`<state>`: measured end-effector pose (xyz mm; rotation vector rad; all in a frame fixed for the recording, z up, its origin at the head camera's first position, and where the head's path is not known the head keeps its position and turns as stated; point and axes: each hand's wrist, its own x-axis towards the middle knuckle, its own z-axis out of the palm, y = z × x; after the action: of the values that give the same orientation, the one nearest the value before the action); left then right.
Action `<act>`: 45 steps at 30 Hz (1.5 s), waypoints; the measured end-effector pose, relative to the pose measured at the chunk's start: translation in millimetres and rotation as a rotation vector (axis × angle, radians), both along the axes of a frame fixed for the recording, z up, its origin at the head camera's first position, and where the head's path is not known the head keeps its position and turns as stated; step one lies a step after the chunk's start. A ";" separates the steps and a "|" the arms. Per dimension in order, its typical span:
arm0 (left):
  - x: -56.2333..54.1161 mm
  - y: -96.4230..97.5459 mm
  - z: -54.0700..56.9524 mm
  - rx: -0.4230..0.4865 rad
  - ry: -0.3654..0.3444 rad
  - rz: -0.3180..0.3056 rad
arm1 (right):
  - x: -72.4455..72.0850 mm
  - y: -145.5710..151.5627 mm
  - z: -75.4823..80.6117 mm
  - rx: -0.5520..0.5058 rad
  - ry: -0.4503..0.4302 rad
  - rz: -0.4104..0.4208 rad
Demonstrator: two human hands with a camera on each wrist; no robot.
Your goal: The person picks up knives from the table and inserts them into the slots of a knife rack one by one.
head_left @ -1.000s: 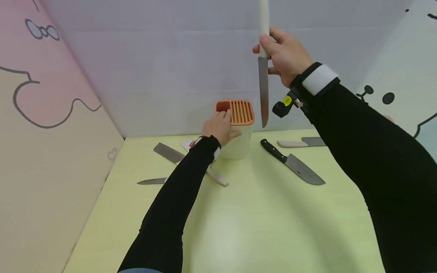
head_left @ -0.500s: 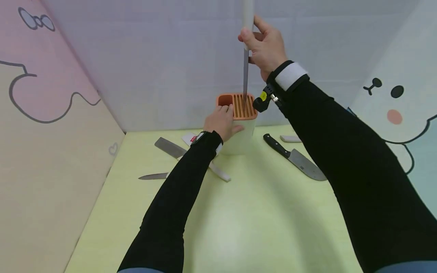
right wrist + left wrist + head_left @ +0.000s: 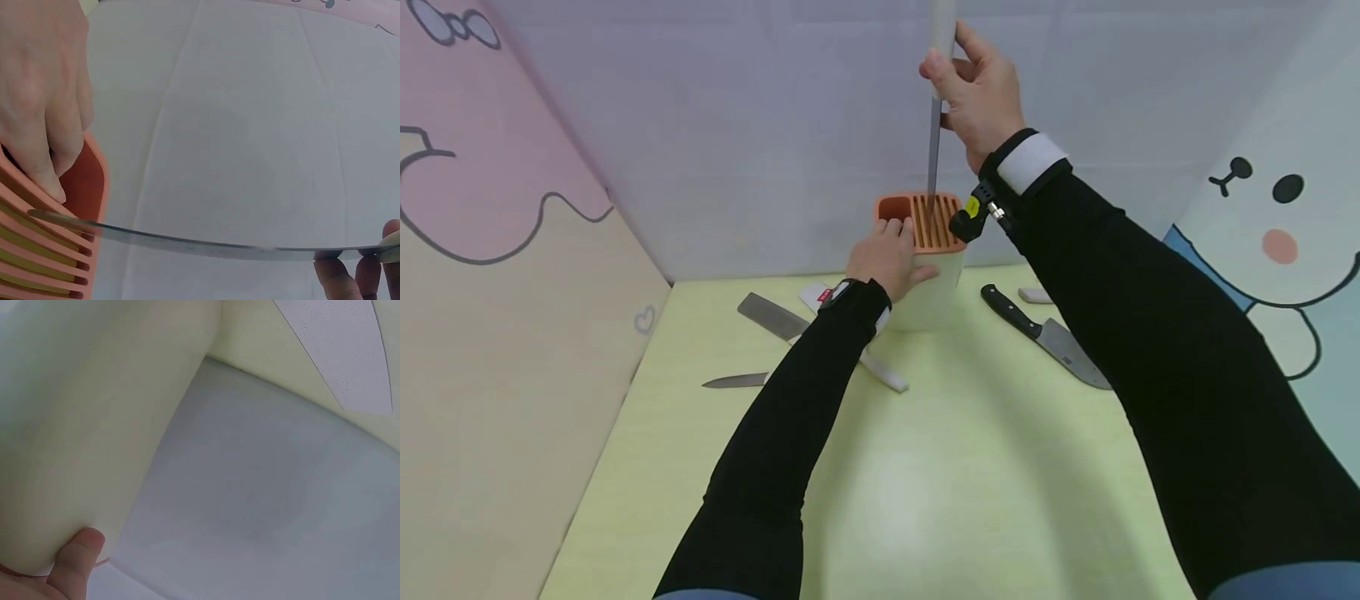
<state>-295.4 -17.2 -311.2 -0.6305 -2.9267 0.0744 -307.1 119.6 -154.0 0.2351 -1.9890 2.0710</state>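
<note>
My right hand pinches the white handle of a knife, held upright with the blade down. The handle's top runs out of the head view. In the right wrist view the blade reaches across to the slots, its tip right at one near the open compartment. Beneath it stands a cream knife block with an orange slotted top. My left hand grips the block's left side, fingers hooked over the rim into the compartment, thumb along the outside. The left wrist view has that thumb against the cream wall.
Right of the block lie a black-handled knife and a white handle, partly behind my right sleeve. On the left are a cleaver, a small knife and a card. A wall rises behind.
My right hand has brought the knife left and down from beside the block to over its slots, turning the blade edge-on. The left hand keeps its grip; the head view has tilted slightly.
</note>
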 end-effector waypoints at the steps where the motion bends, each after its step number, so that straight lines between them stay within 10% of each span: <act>1: 0.1 -0.2 0.8 -0.002 0.000 0.002 | 0.0 -0.5 1.6 -0.003 0.004 -0.001; 18: 3.7 2.0 -1.5 -0.011 0.013 -0.005 | 1.3 -3.0 -8.1 -0.001 -0.001 0.006; 45: 16.5 -16.2 -9.4 0.079 -0.003 0.018 | -14.7 -1.3 -85.6 0.393 -0.148 0.151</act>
<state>-279.0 -33.4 -320.6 -0.5921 -2.9224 -0.0403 -321.8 118.3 -239.7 0.3224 -2.5322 1.8053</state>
